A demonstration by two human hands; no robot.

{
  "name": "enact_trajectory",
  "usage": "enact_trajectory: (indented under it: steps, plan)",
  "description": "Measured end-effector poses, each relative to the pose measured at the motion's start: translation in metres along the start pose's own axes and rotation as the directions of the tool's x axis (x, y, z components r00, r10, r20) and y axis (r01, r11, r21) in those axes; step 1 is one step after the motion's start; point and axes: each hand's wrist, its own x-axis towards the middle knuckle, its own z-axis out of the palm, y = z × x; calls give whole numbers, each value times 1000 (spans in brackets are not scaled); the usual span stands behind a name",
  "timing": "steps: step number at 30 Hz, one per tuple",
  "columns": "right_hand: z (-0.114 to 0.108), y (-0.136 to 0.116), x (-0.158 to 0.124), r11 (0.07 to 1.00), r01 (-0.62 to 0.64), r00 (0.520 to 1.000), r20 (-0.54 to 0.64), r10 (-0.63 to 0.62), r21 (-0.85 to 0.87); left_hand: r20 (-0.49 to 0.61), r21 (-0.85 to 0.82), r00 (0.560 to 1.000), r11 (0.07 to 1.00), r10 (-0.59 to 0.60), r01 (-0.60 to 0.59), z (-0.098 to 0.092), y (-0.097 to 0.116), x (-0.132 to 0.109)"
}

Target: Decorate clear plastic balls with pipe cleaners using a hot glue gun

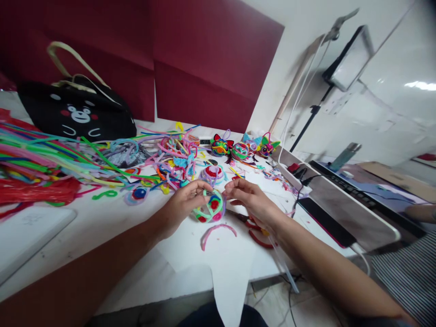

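Note:
My left hand (184, 202) is curled around a small ball woven from coloured pipe cleaners (211, 208), green and white with red spots, held just above the white table (112, 227). My right hand (250, 197) pinches at the top right of the same ball with thumb and fingertips. A bent pink pipe cleaner (218, 231) lies on the table just in front of the ball. Red-handled scissors or pliers (257, 231) lie partly hidden under my right wrist.
A big heap of loose coloured pipe cleaners (68, 159) covers the left and middle of the table. Three finished cat-eared balls (240, 147) stand at the back. A black bear-face bag (75, 116) sits back left. A phone (327, 222) and laptop (354, 195) lie to the right.

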Motion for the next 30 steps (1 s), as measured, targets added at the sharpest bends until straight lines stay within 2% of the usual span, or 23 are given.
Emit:
enact_trajectory:
  steps: [4,7,14,17,19,22,25,27,30]
  plan:
    - [-18,0,-6,997,66,997,-34,-67,-50,-62,-117,997,992,-44,36,2,3,1]
    - [-30,0,-13,992,88,992,-82,-96,-93,-121,-178,992,984,-26,4,2,5,2]
    - [-52,14,-33,989,53,987,-142,-72,-137,-218,-286,974,958,-55,-10,-1,9,5]
    - [-62,25,-43,951,87,980,-146,-135,-297,-245,-307,968,952,-60,-19,-3,8,7]
    - [-66,29,-53,879,120,963,-161,-217,-462,-262,-325,964,945,-54,-35,-4,6,9]
    - [-64,30,-66,772,152,945,-139,-297,-617,-259,-333,966,941,-27,-63,-4,5,9]
    - [-54,25,-71,740,210,945,-61,-320,-639,-222,-361,974,931,-41,-44,-3,3,8]
    - [-44,21,-65,778,220,954,-37,-297,-588,-195,-386,980,922,-45,-34,-2,2,7]
    - [-25,14,-48,924,159,985,-14,-175,-349,-179,-429,983,902,-31,-49,-1,3,6]
